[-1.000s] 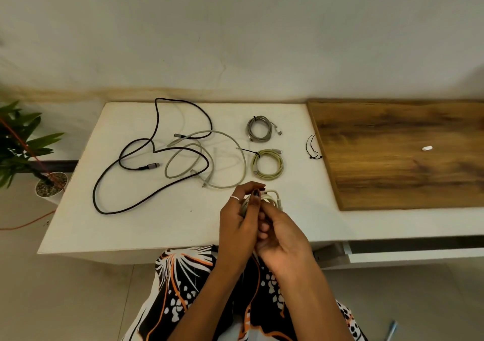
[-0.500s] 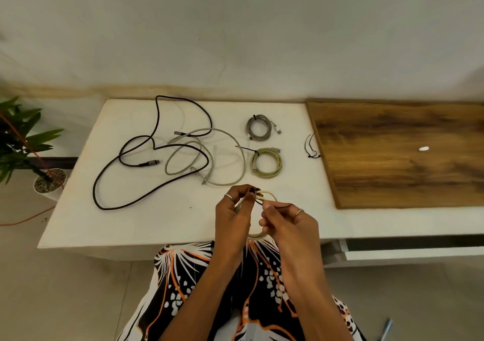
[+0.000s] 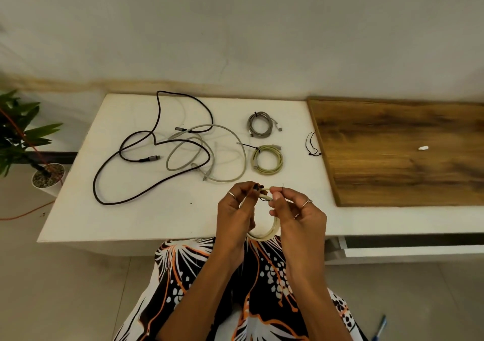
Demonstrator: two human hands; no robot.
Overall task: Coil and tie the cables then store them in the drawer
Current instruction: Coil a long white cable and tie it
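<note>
Both hands meet over the near edge of the white table (image 3: 125, 217). The left hand (image 3: 235, 215) pinches the top of a cream coil (image 3: 272, 229), which hangs down between the hands; the right hand (image 3: 296, 215) pinches a thin black tie (image 3: 282, 188) beside the same spot. Farther back lie two tied coils — a grey one (image 3: 259, 125) and a green one (image 3: 268, 160). To their left sprawl a loose black cable (image 3: 125, 183) and a loose grey cable (image 3: 230, 141). A spare tie (image 3: 311, 145) lies by the wood board (image 3: 406, 152). The drawer (image 3: 413, 246) stands open at near right.
</note>
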